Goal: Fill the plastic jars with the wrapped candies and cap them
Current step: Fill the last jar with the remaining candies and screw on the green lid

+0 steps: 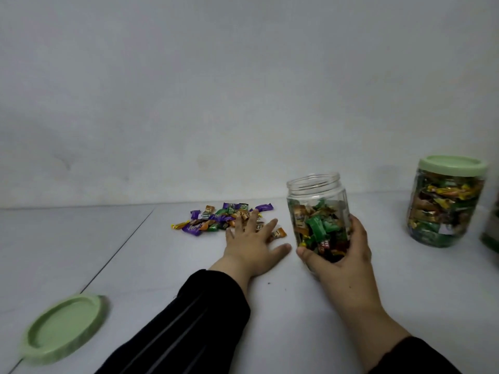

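An open clear plastic jar (317,209), about half full of wrapped candies, stands upright on the white table. My right hand (340,255) grips its lower part from the near side. My left hand (252,242) lies flat with spread fingers on the near right edge of a loose pile of wrapped candies (213,218), purple, green and orange. A light green lid (63,327) lies upside down at the near left. At the right stands a second jar (445,203), full of candies and closed with a green lid.
The white table (162,265) meets a plain pale wall at the back. A dark seam runs diagonally across the table's left part. Part of another green-filled container (492,236) shows at the right frame edge.
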`<state>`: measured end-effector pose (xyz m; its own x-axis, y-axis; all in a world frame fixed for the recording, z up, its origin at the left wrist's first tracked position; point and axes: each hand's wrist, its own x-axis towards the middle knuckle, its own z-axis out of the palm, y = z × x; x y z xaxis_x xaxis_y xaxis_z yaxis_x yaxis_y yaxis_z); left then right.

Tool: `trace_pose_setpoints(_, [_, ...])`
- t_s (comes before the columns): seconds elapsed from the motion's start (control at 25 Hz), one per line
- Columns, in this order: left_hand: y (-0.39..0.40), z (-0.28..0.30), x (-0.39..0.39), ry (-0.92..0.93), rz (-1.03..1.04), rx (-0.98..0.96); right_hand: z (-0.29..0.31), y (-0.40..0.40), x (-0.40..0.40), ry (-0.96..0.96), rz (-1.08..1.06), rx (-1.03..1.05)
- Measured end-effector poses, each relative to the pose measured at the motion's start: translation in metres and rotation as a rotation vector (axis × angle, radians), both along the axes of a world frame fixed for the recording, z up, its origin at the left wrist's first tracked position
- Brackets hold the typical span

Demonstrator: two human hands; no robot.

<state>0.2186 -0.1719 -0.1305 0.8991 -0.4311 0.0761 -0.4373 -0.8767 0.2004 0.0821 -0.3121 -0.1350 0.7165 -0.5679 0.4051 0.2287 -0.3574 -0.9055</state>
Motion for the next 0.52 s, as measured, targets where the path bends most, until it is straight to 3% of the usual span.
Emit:
trace_pose_setpoints(0.08, [-0.006,0.001,0.009,0.040,0.041,0.014,-0.003,0.000,0.003,-0.023,0.012,-0.001])
trace_pose_setpoints(0.28, [-0.006,0.000,0.004,-0.137,0.026,-0.068,-0.004,-0.002,0.006,-0.017,0.028,-0.018])
trace_pose_setpoints(0.52, [0.015,0.007,-0.025,-0.082,0.014,-0.045,0.002,0.003,-0.001,0.012,0.051,-0.091])
